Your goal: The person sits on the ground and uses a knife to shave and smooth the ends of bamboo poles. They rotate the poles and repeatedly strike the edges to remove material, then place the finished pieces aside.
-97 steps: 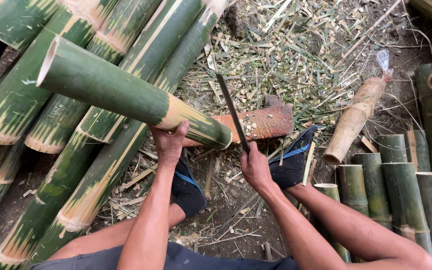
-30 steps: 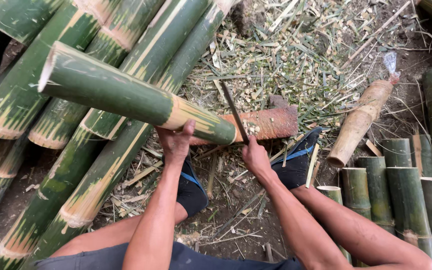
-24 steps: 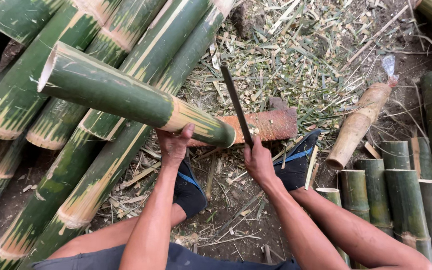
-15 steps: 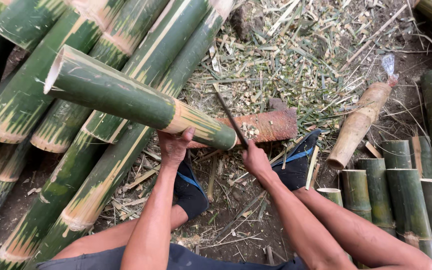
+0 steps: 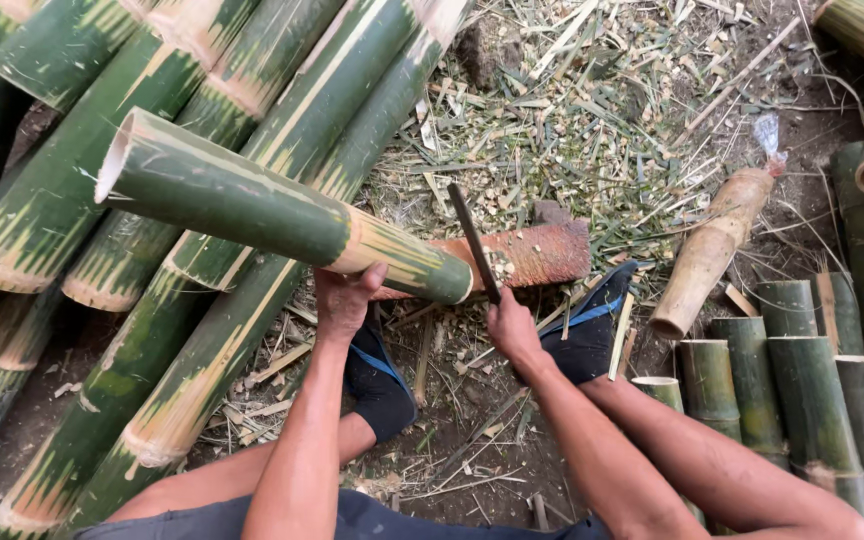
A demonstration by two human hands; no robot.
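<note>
**Green bamboo section propped on a wooden block, blade at its cut end**

Green, with yellow streaks near its lower end, a cut bamboo section (image 5: 272, 215) slants from upper left to centre, its hollow upper end in the air and its lower end resting on a reddish-brown wooden block (image 5: 527, 255) that lies on the ground. The left hand (image 5: 344, 298) is closed on the underside of the bamboo section close to that lower end, thumb up against the stalk. The right hand (image 5: 512, 328) is wrapped around the handle of a dark-bladed knife (image 5: 474, 242); the blade points up and away from the person, and its lower part stands just beside the cut end of the bamboo section, over the block.

Long green bamboo poles (image 5: 282, 90) lie side by side on the ground beneath and to the left of the held piece, running from the top edge to the lower left. Bamboo chips and slivers (image 5: 572, 130) cover the ground beyond the block. A pale brown, dried bamboo piece (image 5: 707, 250) lies tilted to the right of the block. Short upright bamboo sections (image 5: 792, 385) stand packed together at the right. The person's feet in dark sandals with blue straps (image 5: 592, 325) rest on the ground just below the block, either side of the hands.
</note>
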